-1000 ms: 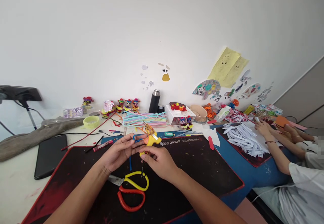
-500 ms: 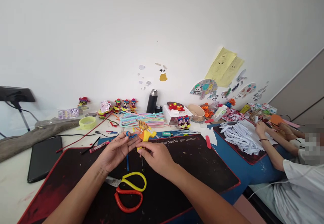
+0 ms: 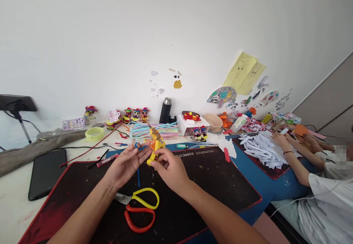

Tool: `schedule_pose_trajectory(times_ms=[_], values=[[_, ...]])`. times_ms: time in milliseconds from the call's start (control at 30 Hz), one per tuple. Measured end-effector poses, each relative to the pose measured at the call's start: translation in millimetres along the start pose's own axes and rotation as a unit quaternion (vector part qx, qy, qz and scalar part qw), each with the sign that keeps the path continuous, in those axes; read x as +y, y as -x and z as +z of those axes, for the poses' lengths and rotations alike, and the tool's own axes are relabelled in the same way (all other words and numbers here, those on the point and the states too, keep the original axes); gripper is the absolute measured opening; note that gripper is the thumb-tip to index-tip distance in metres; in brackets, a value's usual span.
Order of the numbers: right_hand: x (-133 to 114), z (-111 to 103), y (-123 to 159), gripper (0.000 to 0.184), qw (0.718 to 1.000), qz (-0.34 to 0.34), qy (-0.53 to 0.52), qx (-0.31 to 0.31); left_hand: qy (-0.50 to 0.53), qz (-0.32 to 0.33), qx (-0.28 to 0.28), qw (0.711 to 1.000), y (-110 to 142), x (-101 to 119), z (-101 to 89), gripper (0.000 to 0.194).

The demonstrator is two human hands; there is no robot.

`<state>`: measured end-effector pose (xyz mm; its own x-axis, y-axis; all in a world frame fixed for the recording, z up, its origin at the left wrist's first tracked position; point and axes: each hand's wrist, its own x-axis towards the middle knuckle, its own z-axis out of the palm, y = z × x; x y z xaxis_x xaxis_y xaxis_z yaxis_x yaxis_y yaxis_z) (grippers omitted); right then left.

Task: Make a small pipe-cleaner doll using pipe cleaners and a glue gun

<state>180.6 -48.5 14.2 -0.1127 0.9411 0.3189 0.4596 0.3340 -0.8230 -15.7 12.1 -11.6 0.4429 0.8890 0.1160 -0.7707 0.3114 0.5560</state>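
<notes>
In the lower middle of the frame, the left hand [image 3: 124,167], palm turned up, has a narrow grip, pinching a blue curled piece [image 3: 141,147] between thumb and fingertips, with an orange piece [image 3: 149,143] just beside it. To its right, the right hand [image 3: 172,168] grips the handle of a yellow glue gun [image 3: 157,144], its fingers closed around it and the nozzle tilted toward the upper left. Below both hands, scissors [image 3: 141,220] with one red and one yellow handle lie on a black mat [image 3: 209,189] with a red edge. A blue stick [image 3: 138,178] shows between the hands and the scissors. Behind them, at the centre of the frame, pastel strips [image 3: 154,130] lie in a heap on the desk [image 3: 15,203], near a black bottle [image 3: 165,111] standing upright. At right, another person's hand [image 3: 281,141] is beside a pile of white paper strips [image 3: 260,150].
</notes>
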Motion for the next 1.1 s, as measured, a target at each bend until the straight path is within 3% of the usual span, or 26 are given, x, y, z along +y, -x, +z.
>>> schedule_pose_trajectory(times_ms=[233,400,600,867,1100], values=[[10.5,10.4,0.3,0.026,0.991,0.058,-0.116,-0.02,-0.029,-0.033,0.005,0.999,1.0,-15.2,-0.9,0.012],[12.2,11.0,-5.0,0.031,0.99,0.043,-0.129,-0.021,-0.029,-0.017,0.004,0.999,0.8,-13.4,-0.5,0.01],[1.0,25.3,-5.4,0.035,0.982,0.065,-0.159,-0.078,-0.058,-0.03,0.025,0.998,4.9,-9.9,3.9,0.017],[1.3,27.1,0.0,0.042,0.988,0.074,-0.073,-0.114,-0.059,-0.033,0.032,0.997,4.8,-15.4,1.0,0.015],[0.8,21.9,2.8,0.031,0.99,-0.008,0.102,-0.101,-0.06,-0.026,0.01,0.998,2.9,-10.5,0.4,0.011]])
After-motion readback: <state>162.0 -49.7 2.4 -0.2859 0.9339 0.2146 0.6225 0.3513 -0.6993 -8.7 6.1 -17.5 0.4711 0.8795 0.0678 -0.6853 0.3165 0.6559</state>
